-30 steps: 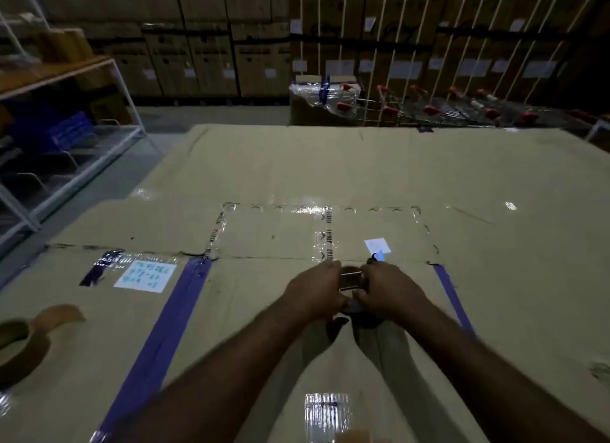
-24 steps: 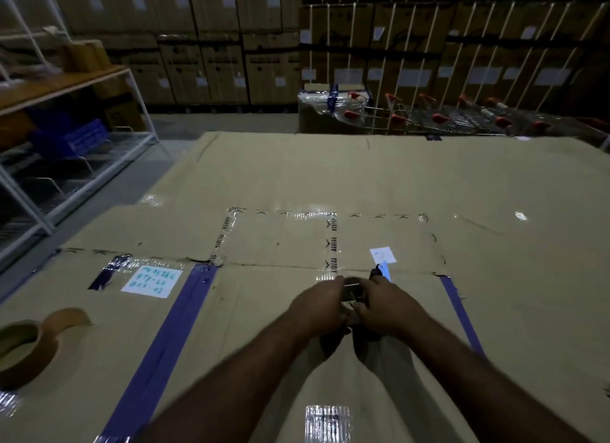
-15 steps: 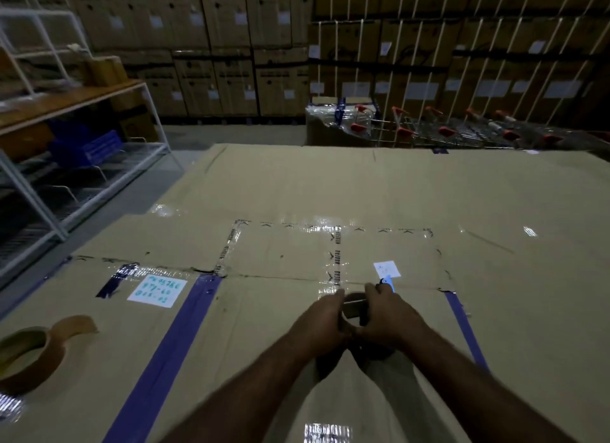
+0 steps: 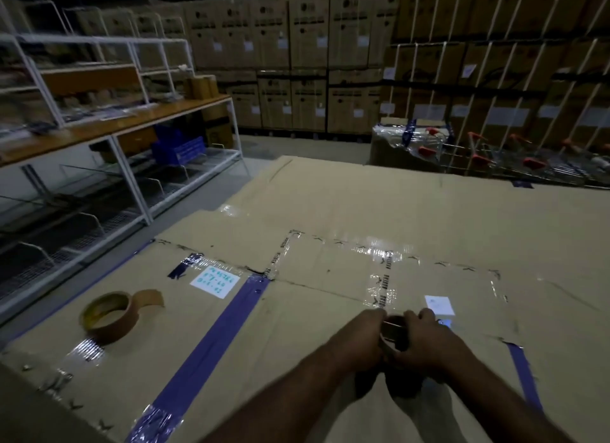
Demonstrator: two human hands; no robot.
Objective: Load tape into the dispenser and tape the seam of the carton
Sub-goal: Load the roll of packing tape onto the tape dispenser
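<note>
Both hands meet over the top of a big flat carton (image 4: 330,343). My left hand (image 4: 361,338) and my right hand (image 4: 425,340) are closed around a small dark tape dispenser (image 4: 392,332) with a tape roll in it; most of it is hidden by the fingers. The carton's seam (image 4: 317,286) runs left to right just beyond the hands, partly under shiny clear tape. A second brown tape roll (image 4: 107,315) with a loose tail lies on the carton far to the left.
Blue tape strips (image 4: 214,347) cross the carton, and a white handwritten label (image 4: 216,281) sits near the seam. White metal shelving (image 4: 125,165) stands to the left. Stacked cartons (image 4: 297,63) and trolleys (image 4: 495,159) fill the back.
The view has swung left and up, so the shelving and the loose roll show more. My hands stay together on the dispenser, near the same spot on the carton.
</note>
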